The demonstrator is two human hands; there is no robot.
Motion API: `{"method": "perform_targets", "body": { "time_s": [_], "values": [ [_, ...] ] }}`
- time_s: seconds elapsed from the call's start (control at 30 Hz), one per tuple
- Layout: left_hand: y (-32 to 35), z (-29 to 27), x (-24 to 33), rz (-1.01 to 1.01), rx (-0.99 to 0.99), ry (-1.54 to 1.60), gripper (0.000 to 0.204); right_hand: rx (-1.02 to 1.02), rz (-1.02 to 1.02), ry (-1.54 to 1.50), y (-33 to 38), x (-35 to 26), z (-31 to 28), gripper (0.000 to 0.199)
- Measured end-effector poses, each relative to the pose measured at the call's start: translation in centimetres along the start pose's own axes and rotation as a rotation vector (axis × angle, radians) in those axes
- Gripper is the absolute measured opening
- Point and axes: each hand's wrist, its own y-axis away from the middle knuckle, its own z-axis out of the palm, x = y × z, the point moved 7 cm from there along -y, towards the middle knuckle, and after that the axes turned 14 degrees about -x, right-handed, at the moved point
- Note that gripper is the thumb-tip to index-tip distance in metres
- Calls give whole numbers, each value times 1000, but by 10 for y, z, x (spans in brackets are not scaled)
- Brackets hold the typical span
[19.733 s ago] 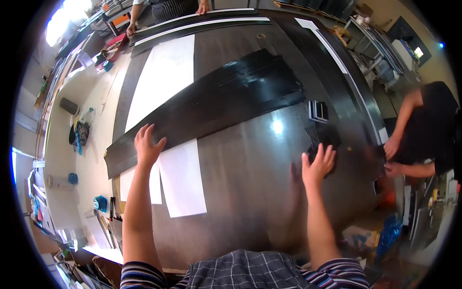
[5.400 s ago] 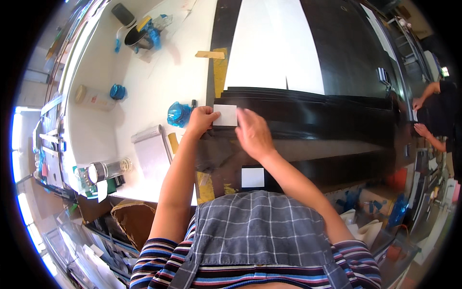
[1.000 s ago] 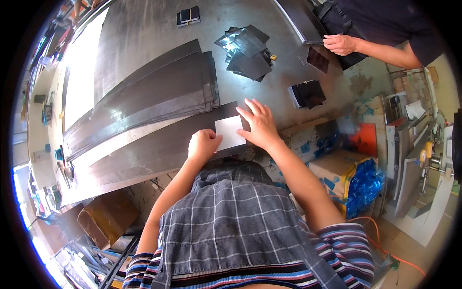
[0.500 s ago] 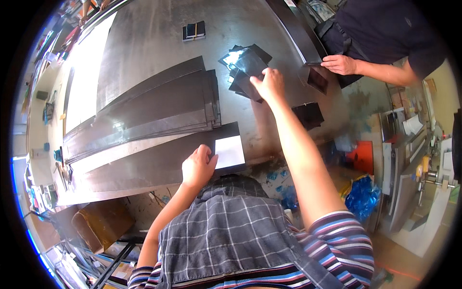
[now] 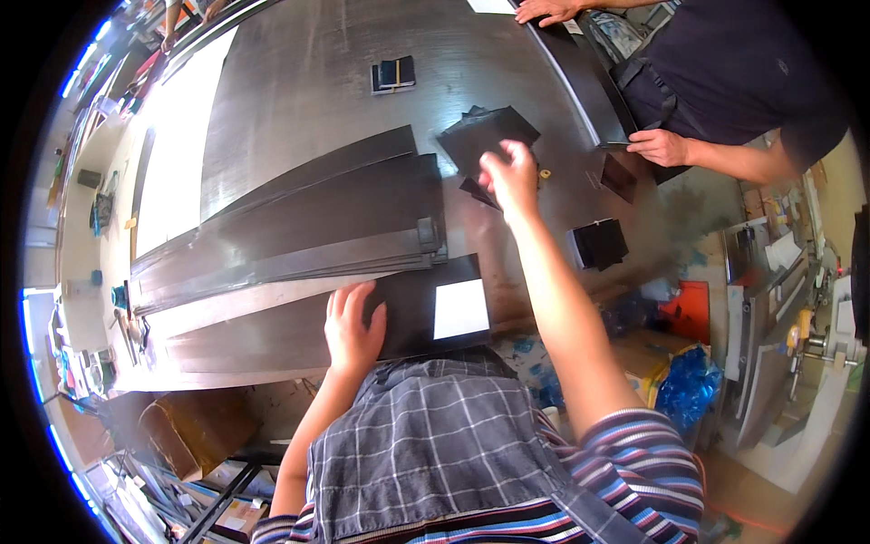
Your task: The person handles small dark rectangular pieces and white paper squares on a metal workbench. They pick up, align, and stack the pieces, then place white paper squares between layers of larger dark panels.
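**Inspector A:** Reporting on the left hand [image 5: 352, 328]. It is lying flat on the near end of a long dark strip [image 5: 272, 331] at the near edge of the desk [image 5: 299, 82], fingers spread apart and pressing down, clamped on nothing. Just right of that hand, a white label [image 5: 460, 309] is sitting on the strip's dark end piece.

**Inspector B:** And the right hand [image 5: 510, 175]?

**Inspector A:** It is reaching to the far right, where its fingers are closing on the edge of a dark square sheet [image 5: 485, 138] on top of a small loose pile. Whether the pinch is fully shut I cannot tell.

**Inspector B:** How is that sheet likely to be handling?

**Inspector A:** My judgement: thin, light and somewhat flexible, with a smooth face that may be slipping against the sheets beneath. Taking it by a free corner or edge seems soundest, since the flat face offers no purchase.

**Inspector B:** Surroundings?

**Inspector A:** More long strips [image 5: 299, 218] are lying stacked beyond the near one. A small dark block [image 5: 392, 74] is resting farther off. Another person's hand [image 5: 660, 145] is working at the right edge of the desk.
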Motion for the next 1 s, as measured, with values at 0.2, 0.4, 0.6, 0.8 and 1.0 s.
{"method": "perform_targets", "body": {
  "time_s": [0.2, 0.4, 0.6, 0.8, 1.0],
  "values": [
    [-76, -13, 22, 243, 15, -193, 39, -407, 251, -201, 89, 13, 80, 47],
    [-99, 12, -65, -289, -219, 448, 19, -228, 274, -181, 89, 37, 70, 36],
    [-127, 48, -107, -446, -424, 662, 18, -192, 218, -88, 84, 50, 73, 20],
    [-145, 53, -110, -404, -535, 495, 21, -156, 187, 22, 80, 50, 82, 17],
    [-151, 60, -118, -432, -570, 561, 23, -167, 141, 208, 78, 59, 86, 15]
  ]
}}
